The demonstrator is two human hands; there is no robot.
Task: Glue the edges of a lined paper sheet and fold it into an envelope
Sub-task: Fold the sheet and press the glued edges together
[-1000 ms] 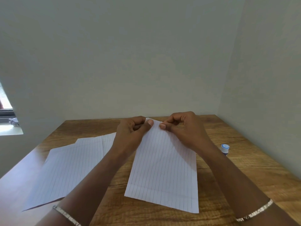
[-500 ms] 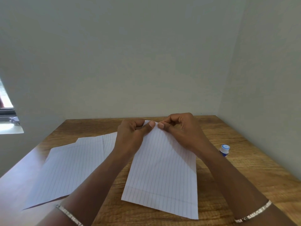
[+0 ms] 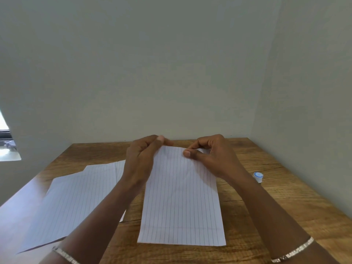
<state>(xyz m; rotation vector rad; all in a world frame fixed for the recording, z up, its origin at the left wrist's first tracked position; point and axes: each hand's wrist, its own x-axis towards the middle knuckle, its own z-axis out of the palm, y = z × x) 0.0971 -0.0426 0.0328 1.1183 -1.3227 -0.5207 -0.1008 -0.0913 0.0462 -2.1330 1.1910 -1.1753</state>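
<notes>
Two walls meet behind a wooden worktop (image 3: 285,206). Loose lined sheets (image 3: 76,202) lie at its left, beside the folded lined paper (image 3: 181,202) at centre. The left hand (image 3: 141,159) and right hand (image 3: 211,157) each pinch its far edge, well apart. A small glue stick (image 3: 258,176) stands to the right.

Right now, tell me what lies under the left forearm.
Under the left forearm lie loose lined sheets on the wooden table, beside the folded lined paper. How far those sheets overlap beneath the arm is hidden.
</notes>
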